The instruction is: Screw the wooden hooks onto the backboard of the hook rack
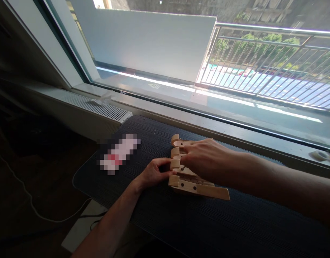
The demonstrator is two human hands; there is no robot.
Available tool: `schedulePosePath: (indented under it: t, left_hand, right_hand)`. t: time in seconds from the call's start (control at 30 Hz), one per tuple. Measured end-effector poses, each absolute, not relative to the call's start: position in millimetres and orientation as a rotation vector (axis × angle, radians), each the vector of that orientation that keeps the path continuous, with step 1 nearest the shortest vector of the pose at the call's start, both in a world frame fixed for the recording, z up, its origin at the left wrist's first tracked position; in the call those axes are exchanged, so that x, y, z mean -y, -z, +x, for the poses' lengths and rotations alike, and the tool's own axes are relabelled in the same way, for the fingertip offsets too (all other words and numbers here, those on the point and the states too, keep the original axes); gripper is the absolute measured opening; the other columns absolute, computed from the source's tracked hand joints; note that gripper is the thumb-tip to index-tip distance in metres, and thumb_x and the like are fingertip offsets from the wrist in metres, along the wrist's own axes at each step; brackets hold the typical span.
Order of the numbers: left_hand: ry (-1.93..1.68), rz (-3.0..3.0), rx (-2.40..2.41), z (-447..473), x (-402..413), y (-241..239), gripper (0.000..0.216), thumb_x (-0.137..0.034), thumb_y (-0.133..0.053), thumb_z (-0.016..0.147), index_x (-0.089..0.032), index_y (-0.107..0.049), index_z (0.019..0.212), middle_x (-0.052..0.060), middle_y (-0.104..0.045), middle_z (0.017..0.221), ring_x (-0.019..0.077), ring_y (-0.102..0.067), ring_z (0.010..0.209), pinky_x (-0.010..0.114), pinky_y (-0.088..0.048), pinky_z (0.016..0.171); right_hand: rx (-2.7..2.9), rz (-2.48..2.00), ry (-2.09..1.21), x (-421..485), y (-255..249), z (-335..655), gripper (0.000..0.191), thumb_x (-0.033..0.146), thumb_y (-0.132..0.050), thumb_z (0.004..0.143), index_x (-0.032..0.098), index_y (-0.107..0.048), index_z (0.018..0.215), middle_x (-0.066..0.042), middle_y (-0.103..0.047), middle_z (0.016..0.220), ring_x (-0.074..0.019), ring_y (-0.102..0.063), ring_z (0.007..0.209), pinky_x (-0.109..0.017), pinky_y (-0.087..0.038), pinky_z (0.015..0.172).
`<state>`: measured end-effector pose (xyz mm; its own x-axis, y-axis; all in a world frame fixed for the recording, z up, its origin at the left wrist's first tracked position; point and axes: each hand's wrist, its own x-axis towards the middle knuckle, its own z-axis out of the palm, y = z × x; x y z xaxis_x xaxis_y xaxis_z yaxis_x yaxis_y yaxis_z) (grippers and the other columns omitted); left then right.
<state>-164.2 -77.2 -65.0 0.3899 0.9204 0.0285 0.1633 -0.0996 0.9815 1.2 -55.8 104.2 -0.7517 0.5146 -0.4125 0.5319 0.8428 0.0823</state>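
A set of light wooden slats with rounded ends and drilled holes point(193, 186) lies side by side on a dark ribbed tabletop point(197, 222). My right hand point(205, 157) rests on top of the slats, fingers pressed down and pointing left. My left hand point(154, 173) comes in from the lower left, and its fingers pinch the rounded end of one of the middle slats. The hands hide the middle of the set.
A blurred white and red oblong object point(119, 153) lies on the table left of the hands. A radiator grille point(100, 107) runs under the big window. A roll of tape point(319, 156) sits on the sill at far right. A white cable point(33, 208) trails over the floor.
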Motion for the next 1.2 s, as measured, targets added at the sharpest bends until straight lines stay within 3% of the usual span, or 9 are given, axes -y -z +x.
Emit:
schedulePosePath:
  t: [0.27,0.43,0.57,0.7,0.87,0.93,1.07,1.2]
  left_hand:
    - [-0.861,1.554,-1.002,-164.6,77.5,67.8,0.031,-0.028,-0.067,0.077,-0.014,-0.067,0.104,0.004,-0.07,0.1,0.0183,-0.063,0.091,0.025,-0.05,0.08]
    - [-0.861,1.539,-1.013,-163.8,79.0,66.6,0.032,-0.027,-0.066,0.076,-0.012,-0.067,0.104,0.005,-0.07,0.097,0.0191,-0.064,0.089,0.026,-0.051,0.077]
    - [-0.856,1.545,-0.998,-163.7,78.8,65.6,0.03,-0.026,-0.066,0.076,-0.012,-0.067,0.102,0.005,-0.071,0.097,0.0192,-0.064,0.088,0.026,-0.051,0.077]
    - [-0.863,1.565,-1.015,-163.7,77.4,67.1,0.029,-0.025,-0.067,0.075,-0.012,-0.068,0.101,0.005,-0.07,0.097,0.019,-0.064,0.088,0.026,-0.05,0.077]
    - [-0.843,1.569,-1.009,-164.3,76.4,69.3,0.03,-0.026,-0.067,0.075,-0.012,-0.068,0.101,0.005,-0.07,0.094,0.0184,-0.064,0.085,0.025,-0.05,0.074]
    - [-0.852,1.569,-1.003,-164.6,76.7,69.8,0.032,-0.028,-0.067,0.076,-0.013,-0.067,0.104,0.005,-0.07,0.096,0.0187,-0.064,0.088,0.026,-0.05,0.076]
    - [-0.878,1.577,-0.998,-164.8,78.3,70.0,0.033,-0.027,-0.067,0.075,-0.014,-0.067,0.105,0.005,-0.07,0.099,0.0192,-0.064,0.09,0.027,-0.051,0.079]
    - [-0.88,1.588,-0.991,-164.6,79.4,67.7,0.028,-0.025,-0.066,0.076,-0.012,-0.068,0.101,0.005,-0.07,0.095,0.0186,-0.064,0.086,0.027,-0.051,0.076]
  right_hand:
    - [-2.538,1.032,-0.014,57.4,-83.9,7.1,0.023,0.015,-0.047,0.085,0.014,-0.062,0.067,-0.005,-0.059,0.06,-0.0154,-0.056,0.056,-0.028,-0.025,0.046]
    - [-2.571,0.937,0.03,58.9,-102.3,5.1,0.019,0.029,-0.053,0.087,0.014,-0.064,0.088,-0.009,-0.065,0.082,-0.0183,-0.06,0.071,-0.027,-0.031,0.049]
    - [-2.645,0.746,-0.019,58.0,-104.5,5.5,0.013,0.018,-0.052,0.087,0.015,-0.064,0.091,-0.011,-0.065,0.094,-0.0181,-0.06,0.078,-0.025,-0.03,0.049]
    - [-2.7,0.693,-0.065,55.3,-88.6,8.8,0.017,0.013,-0.049,0.086,0.015,-0.063,0.078,-0.008,-0.064,0.075,-0.0177,-0.058,0.068,-0.026,-0.029,0.05]
    - [-2.604,0.978,-0.016,56.7,-79.0,13.5,0.03,0.018,-0.043,0.088,0.015,-0.062,0.065,-0.005,-0.059,0.058,-0.0156,-0.054,0.052,-0.027,-0.025,0.046]
    - [-2.564,1.035,-0.007,58.6,-83.3,12.7,0.031,0.021,-0.041,0.089,0.015,-0.063,0.068,-0.006,-0.061,0.061,-0.0165,-0.055,0.055,-0.026,-0.027,0.046]
    - [-2.635,0.922,-0.024,61.9,-94.6,9.0,0.014,0.022,-0.053,0.084,0.015,-0.065,0.086,-0.007,-0.064,0.075,-0.0186,-0.059,0.07,-0.026,-0.033,0.053]
    - [-2.688,0.743,-0.057,61.2,-95.3,6.6,0.018,0.016,-0.046,0.088,0.015,-0.065,0.088,-0.011,-0.064,0.092,-0.0193,-0.058,0.085,-0.027,-0.038,0.063]
